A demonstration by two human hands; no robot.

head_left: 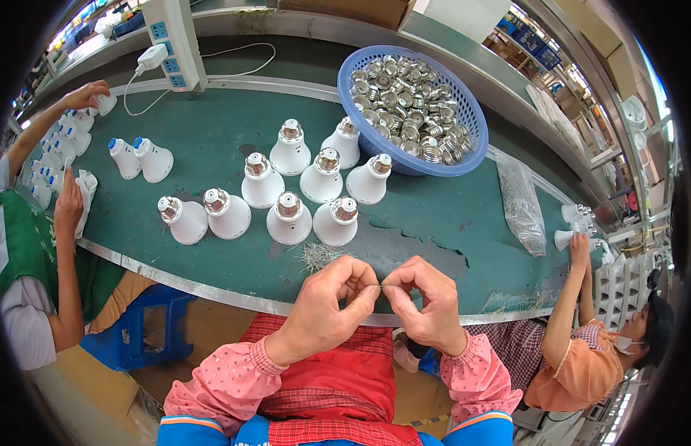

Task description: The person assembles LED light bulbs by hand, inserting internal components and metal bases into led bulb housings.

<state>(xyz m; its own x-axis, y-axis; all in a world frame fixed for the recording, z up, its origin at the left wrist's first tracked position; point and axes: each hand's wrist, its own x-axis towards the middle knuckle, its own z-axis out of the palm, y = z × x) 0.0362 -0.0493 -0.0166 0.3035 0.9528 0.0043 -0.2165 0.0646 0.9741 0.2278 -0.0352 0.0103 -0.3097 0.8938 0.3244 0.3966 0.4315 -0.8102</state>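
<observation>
My left hand [332, 299] and my right hand [423, 303] meet fingertip to fingertip above the near table edge, both pinched. Between them is a tiny dark, thin wire piece [380, 285], mostly hidden by the fingers. Just beyond my left hand lies a loose pile of thin metal wire pieces [320, 256]. Behind the pile stand several white LED bulbs [289, 223] with silver screw caps, in uneven rows. At the back, a blue plastic basket [475, 149] holds many loose metal screw caps [405, 104].
Two white bulb bodies with blue tips [153, 159] stand at the left, near a co-worker's hands [69, 201] and more bulbs. A clear plastic bag [520, 204] lies right. Another co-worker's hands [579, 249] touch bulbs at the far right. A power strip [167, 44] stands behind.
</observation>
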